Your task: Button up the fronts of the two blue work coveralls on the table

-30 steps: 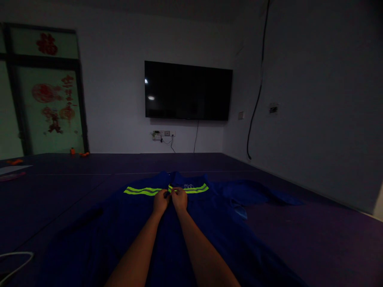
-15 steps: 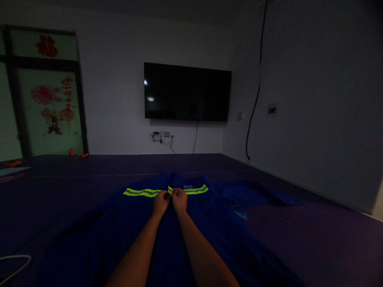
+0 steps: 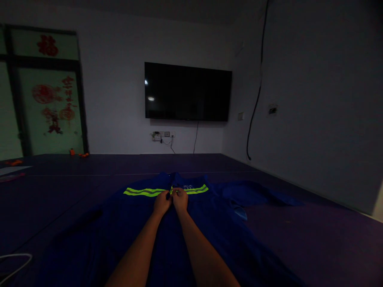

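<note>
A blue work jacket with a yellow-green reflective stripe across the chest lies spread out, collar away from me. My left hand and my right hand meet at the middle of its front, at the height of the stripe. Both are closed, pinching the jacket's front edges, and a bit of stripe is lifted between them. Whatever small fastening lies under the fingertips is hidden. One sleeve stretches out to the right; white lettering shows on the chest beside my right hand.
The jacket rests on a dark purple mat floor. Small orange things lie by the glass door at the far left. A white cable loops at the lower left. A television hangs on the far wall; a black cord dangles at right.
The fingers have shifted slightly at the jacket's front, and the lifted bit of stripe between them has changed shape. Otherwise the jacket lies as before.
</note>
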### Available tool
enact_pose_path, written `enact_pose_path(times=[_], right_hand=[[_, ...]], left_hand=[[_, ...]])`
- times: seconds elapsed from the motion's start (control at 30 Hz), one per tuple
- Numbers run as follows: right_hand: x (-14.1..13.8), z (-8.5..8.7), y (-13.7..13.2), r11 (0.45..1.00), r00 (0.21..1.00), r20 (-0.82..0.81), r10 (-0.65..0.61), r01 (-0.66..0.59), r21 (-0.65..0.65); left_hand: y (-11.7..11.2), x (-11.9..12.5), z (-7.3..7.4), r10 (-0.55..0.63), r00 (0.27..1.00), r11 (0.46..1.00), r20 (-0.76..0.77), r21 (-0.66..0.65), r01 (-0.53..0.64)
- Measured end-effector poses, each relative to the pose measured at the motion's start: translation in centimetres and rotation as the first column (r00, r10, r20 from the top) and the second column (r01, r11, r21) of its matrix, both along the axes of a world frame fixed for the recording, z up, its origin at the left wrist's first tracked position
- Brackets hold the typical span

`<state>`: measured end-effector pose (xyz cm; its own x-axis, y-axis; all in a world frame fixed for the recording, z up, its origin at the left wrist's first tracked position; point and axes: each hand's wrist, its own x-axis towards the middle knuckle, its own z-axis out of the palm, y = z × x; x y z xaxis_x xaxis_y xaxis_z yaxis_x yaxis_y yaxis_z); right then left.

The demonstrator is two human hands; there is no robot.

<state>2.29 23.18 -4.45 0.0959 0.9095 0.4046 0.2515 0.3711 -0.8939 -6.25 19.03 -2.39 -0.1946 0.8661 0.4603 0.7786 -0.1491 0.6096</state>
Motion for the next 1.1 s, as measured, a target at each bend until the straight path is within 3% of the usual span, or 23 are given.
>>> enact_pose_path(times=[0.13, 0.33, 0.63, 0.77, 0.93, 1.03, 1.1], right_hand=[[-0.1, -0.1, 0.0, 1.000, 1.000, 0.007, 0.006, -0.006, 0.012], [-0.1, 0.1, -0.1, 1.000, 1.000, -0.018, 0.003, -0.003, -0.011], [0.1, 0.5, -0.7, 0.999, 0.996, 0.087, -0.029, 0.032, -0.040], [0.3, 1.0, -1.2, 0.998, 0.991, 0.122, -0.061, 0.059, 0.024], [0.1, 1.6, -1.9, 0.975, 0.970, 0.229, 0.075, -0.119, 0.187], [0.0, 1.6, -2.2, 0.960, 0.929, 0.327, 0.175, -0.235, 0.152], [0.0, 1.6, -2.3, 0.967, 0.908, 0.381, 0.173, -0.231, 0.110]], left_hand=[[-0.1, 0.1, 0.1, 0.007, 1.000, 1.000, -0.001, 0.002, -0.007], [0.0, -0.2, -0.5, 0.116, 0.992, 0.990, 0.050, 0.070, -0.119], [0.0, -0.4, -0.4, 0.100, 0.995, 0.994, -0.003, 0.042, -0.100], [-0.2, -0.3, -0.4, 0.085, 0.996, 0.995, 0.003, 0.042, -0.085], [-0.3, -0.1, -0.3, 0.021, 1.000, 0.998, 0.019, 0.052, -0.022], [-0.4, -0.1, -0.2, 0.021, 1.000, 0.999, 0.017, 0.048, -0.021], [-0.3, -0.1, -0.2, 0.022, 0.999, 0.998, 0.023, 0.064, -0.024]])
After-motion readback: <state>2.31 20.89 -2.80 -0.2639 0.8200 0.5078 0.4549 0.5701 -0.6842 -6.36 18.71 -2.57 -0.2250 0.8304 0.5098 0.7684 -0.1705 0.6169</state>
